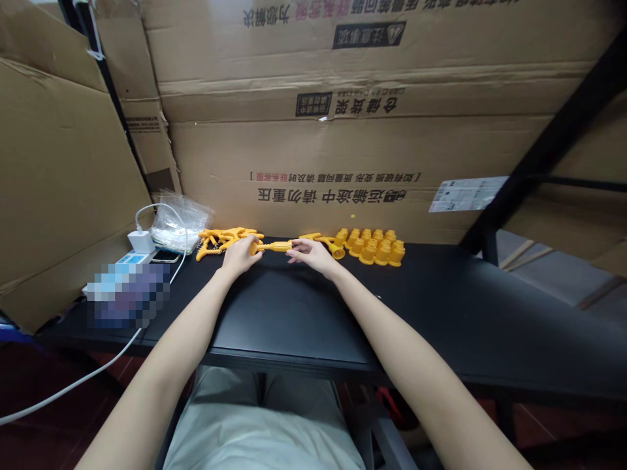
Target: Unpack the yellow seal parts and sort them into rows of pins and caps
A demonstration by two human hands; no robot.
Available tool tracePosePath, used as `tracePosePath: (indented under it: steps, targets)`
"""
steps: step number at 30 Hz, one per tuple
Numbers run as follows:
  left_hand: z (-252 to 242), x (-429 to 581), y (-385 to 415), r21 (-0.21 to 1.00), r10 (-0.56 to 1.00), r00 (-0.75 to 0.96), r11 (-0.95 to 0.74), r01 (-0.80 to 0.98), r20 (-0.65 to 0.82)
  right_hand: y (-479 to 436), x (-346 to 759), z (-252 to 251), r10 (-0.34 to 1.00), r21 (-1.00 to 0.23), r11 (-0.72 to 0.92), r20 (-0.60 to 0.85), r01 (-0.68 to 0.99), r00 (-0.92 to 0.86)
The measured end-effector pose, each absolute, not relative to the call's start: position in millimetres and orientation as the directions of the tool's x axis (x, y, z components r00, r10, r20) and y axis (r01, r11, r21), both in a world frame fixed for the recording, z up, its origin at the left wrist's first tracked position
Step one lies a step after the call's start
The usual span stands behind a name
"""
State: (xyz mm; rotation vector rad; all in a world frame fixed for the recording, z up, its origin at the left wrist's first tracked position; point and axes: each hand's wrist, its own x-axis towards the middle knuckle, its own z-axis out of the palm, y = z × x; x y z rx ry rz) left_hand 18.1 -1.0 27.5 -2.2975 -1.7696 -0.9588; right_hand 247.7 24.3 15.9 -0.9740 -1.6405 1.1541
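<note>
Both my hands hold one yellow plastic rod-like part (274, 247) level above the far side of the black table (441, 307). My left hand (240, 256) is closed round its left end. My right hand (311, 253) pinches its right end with the fingers. Behind my left hand lies a pile of yellow branched plastic pieces (226, 237). Right of my right hand stands a cluster of several small yellow cone-shaped caps (375, 247), with another yellow piece (329, 243) lying between them and my hand.
Cardboard boxes (343, 130) wall the table at the back and left. A white power strip with a charger (141, 243), a clear plastic bag (179, 225) and a white cable (73, 385) sit at the left. A black shelf frame (553, 137) rises at the right.
</note>
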Motion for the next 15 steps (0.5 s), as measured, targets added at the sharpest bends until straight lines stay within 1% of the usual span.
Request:
tracePosePath:
  steps: [5,7,9,12,15]
  targets:
    - [26,17,0,0.310,0.850,0.139,-0.332,0.891,0.509,26,246,13,0.925,-0.955,0.267,0.218,0.125,-0.311]
    - [24,17,1,0.320,0.835,0.160,-0.369,0.873,0.526,28,244,11,0.917,-0.939,0.318,0.269,0.131,-0.295]
    - [22,16,2,0.320,0.810,0.195,-0.423,0.848,0.553,29,243,12,0.901,-0.900,0.400,0.352,0.173,-0.252]
    - [19,16,4,0.298,0.786,0.245,-0.473,0.829,0.567,30,250,17,0.850,-0.774,0.522,0.507,0.359,-0.142]
    - [16,16,8,0.280,0.787,0.278,-0.488,0.827,0.551,30,268,22,0.746,-0.557,0.551,0.663,0.622,-0.067]
